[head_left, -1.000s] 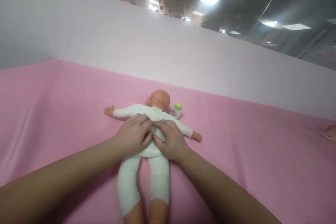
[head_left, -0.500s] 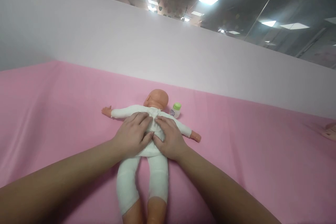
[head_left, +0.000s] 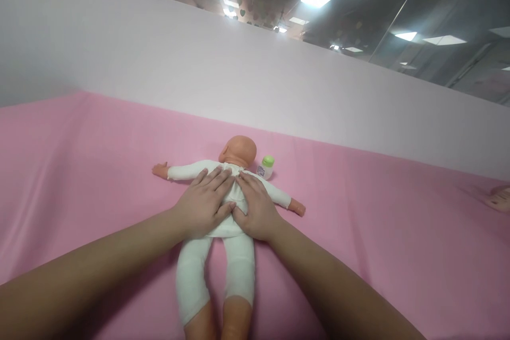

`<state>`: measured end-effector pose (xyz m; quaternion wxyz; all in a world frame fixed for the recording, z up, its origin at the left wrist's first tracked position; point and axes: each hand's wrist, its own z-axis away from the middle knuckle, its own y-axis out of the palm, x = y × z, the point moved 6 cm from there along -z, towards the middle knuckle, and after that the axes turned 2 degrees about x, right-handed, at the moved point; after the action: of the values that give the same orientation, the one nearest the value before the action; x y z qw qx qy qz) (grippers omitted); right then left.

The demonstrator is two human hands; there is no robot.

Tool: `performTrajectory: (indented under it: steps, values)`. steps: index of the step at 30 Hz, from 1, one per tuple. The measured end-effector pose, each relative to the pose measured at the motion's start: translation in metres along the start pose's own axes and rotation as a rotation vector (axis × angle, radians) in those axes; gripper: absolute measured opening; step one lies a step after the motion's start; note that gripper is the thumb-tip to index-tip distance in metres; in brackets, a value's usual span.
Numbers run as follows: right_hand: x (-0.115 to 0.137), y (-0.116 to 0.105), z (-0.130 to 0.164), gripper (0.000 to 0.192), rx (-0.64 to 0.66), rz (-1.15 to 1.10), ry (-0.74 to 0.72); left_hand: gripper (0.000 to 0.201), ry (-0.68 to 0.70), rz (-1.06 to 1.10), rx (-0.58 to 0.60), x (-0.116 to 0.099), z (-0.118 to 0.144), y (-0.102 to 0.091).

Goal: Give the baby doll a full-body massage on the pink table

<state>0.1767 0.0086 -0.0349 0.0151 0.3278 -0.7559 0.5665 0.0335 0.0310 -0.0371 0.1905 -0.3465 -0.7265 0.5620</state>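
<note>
A baby doll in white cloth lies face down, its bald head away from me and its arms spread to the sides. My left hand rests flat on the left half of the doll's back, fingers stretched out. On the right half of the back lies my right hand, also flat with fingers extended. The two thumbs almost meet over the middle of the back. Beside the doll's head, on the right, stands a small clear bottle with a green cap.
Pink cloth covers the surface under the doll, with some creases. A pale wall panel rises behind it, with glass above. Part of another doll's head shows at the right edge.
The fingers of my left hand have stretched out flatter and slid slightly up the doll's back. My right hand's fingers have straightened a little toward the shoulders.
</note>
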Motion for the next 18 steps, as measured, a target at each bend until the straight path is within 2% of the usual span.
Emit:
performTrajectory:
  steps: [5,10,18]
  values:
    - [-0.005,0.006,-0.003,0.073,0.127,-0.020,0.024,0.064,-0.016,0.052,0.069,0.003,-0.007,0.000]
    - [-0.005,0.003,-0.002,0.066,0.129,-0.021,0.010,0.054,-0.022,0.045,0.059,0.002,-0.011,-0.006]
    - [-0.011,0.010,-0.002,0.069,0.183,-0.025,0.048,0.055,-0.013,0.077,0.122,0.011,-0.012,0.003]
